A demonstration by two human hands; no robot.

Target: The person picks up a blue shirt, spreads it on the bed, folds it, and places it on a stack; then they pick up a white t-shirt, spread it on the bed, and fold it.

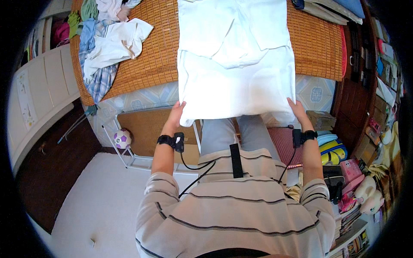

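Note:
A white cloth garment stretches from the bamboo mat out over the bed's near edge, above my knees. Folded-in layers lie across its far half, and its top runs out of the picture. My left hand grips the near left corner, thumb on top. At the near right corner my right hand pinches the edge the same way. The fingers beneath the cloth are hidden on both sides. Each wrist wears a black strap with a small cabled device.
Rumpled clothes, among them a white garment, lie at the mat's left end. Folded clothes are stacked far right. A white-and-purple ball sits by a metal-framed board at lower left. Boxes, bags and a plush toy crowd the right.

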